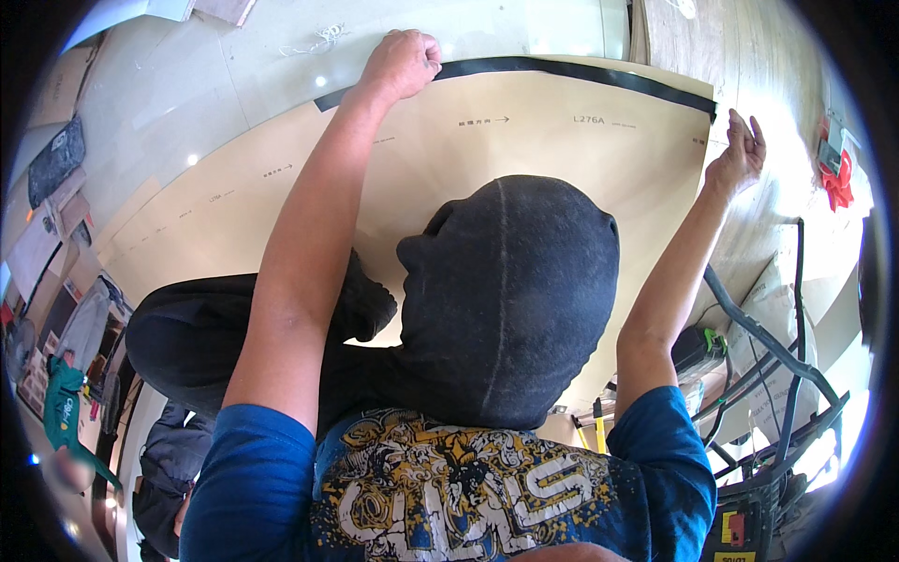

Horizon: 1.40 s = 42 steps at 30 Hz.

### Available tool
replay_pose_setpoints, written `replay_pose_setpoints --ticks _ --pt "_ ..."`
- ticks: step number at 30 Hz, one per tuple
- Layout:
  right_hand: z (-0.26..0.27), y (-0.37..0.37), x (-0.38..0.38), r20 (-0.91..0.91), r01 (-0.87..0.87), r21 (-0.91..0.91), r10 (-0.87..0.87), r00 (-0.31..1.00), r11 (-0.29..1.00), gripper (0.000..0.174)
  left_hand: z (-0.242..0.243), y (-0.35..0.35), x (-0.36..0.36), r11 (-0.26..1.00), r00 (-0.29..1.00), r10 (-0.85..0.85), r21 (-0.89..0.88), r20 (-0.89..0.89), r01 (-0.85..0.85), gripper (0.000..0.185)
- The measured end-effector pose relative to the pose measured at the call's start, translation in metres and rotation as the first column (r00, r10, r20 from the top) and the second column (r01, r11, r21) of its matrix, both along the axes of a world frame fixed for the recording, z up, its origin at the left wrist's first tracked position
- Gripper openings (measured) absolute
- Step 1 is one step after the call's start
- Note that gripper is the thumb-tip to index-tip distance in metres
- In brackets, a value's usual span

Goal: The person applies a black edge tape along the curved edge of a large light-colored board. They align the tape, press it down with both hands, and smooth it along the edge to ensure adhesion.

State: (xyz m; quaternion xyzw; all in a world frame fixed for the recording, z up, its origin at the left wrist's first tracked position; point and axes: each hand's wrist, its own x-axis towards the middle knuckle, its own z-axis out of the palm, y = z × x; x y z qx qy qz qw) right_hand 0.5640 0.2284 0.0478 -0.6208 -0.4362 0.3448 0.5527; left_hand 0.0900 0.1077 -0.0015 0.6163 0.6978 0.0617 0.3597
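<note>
A wide tan sheet [534, 147] with printed writing and arrows spreads over the floor in front of me. Along its far edge runs a flat black strip [520, 65], its right end at the sheet's right corner. My left hand [404, 63] is at that far edge, fingers curled in on the strip; a short length of strip continues to its left. Just beyond the sheet's right edge my right hand [737, 154] is raised, fingers apart and nothing seen in it, close to the strip's end. My dark-clothed knees [513, 295] are over the sheet's near part.
Pale floor tiles [260, 63] border the sheet, with loose white string [326, 35] on them. A black metal frame [793, 358] stands at right, near a black-and-green case [702, 348]. At left are a person in green [64, 400], dark clothing [172, 449] and a cardboard box [63, 84].
</note>
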Motion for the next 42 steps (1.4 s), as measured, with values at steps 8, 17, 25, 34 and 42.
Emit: replay_pose_setpoints --ticks 8,17,25,34,42 --pt "-0.013 -0.023 -0.023 0.399 0.145 -0.008 -0.130 0.908 0.989 0.024 -0.014 -0.005 -0.004 0.998 0.999 -0.008 0.057 0.048 0.005 0.012" --pt "-0.007 -0.052 -0.090 0.876 -0.155 0.006 0.070 0.476 0.988 0.031 -0.018 0.000 -0.004 0.978 0.992 -0.103 0.187 0.074 0.088 0.012" --pt "-0.011 -0.027 -0.001 0.495 0.146 -0.336 0.043 0.868 0.930 0.053 -0.019 -0.008 -0.005 0.998 0.998 -0.031 0.052 0.052 0.028 0.010" --pt "-0.017 -0.011 -0.029 0.732 0.227 -0.214 0.002 0.681 0.950 0.029 -0.011 -0.008 -0.004 0.996 0.996 -0.027 0.082 0.084 0.020 0.010" --pt "-0.021 -0.006 -0.020 0.797 0.101 -0.134 0.047 0.602 0.986 0.016 -0.011 -0.006 -0.002 0.983 0.995 -0.067 0.177 0.078 0.052 0.009"
